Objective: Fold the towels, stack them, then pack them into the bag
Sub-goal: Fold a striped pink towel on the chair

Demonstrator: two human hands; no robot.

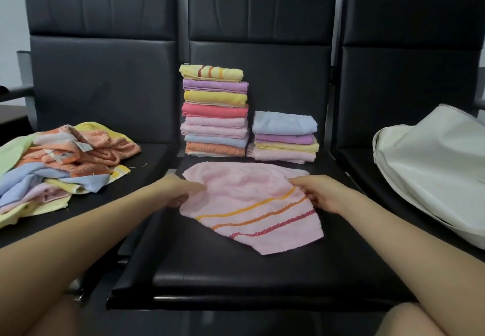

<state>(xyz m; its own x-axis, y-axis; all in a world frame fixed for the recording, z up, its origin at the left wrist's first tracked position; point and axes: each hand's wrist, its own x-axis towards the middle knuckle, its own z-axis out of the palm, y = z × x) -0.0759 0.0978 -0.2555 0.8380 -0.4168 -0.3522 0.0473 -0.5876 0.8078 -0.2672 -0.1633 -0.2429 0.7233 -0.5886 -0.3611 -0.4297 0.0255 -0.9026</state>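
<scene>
The left hand (183, 191) pinches the left edge of the pink striped towel (252, 204), fingers curled into the cloth. The right hand (319, 194) grips the opposite edge in the same way. The towel lies partly gathered on the middle seat (236, 278), its far portion flat, its near striped corner skewed toward the front of the seat.

Judgement: the step in hand is spreading this towel before the first fold. It is best done by drawing both edges apart until the orange and red stripes run straight, then squaring the near corner, since a skewed start would give an uneven fold.

Behind the towel, and just clear of its far edge, stand the tall stack (215, 110) of eight folded towels and, to its right, the short stack (284, 137) of four. Judgement: a far-reaching fold could nudge either stack, the tall one being the likelier to topple. Open seat lies in front of the towel, toward the person.

Left of the towel, on the neighbouring seat, lies the unfolded pile (57, 167). Right of it, well apart, the white bag (433, 173) rests on the third seat.
</scene>
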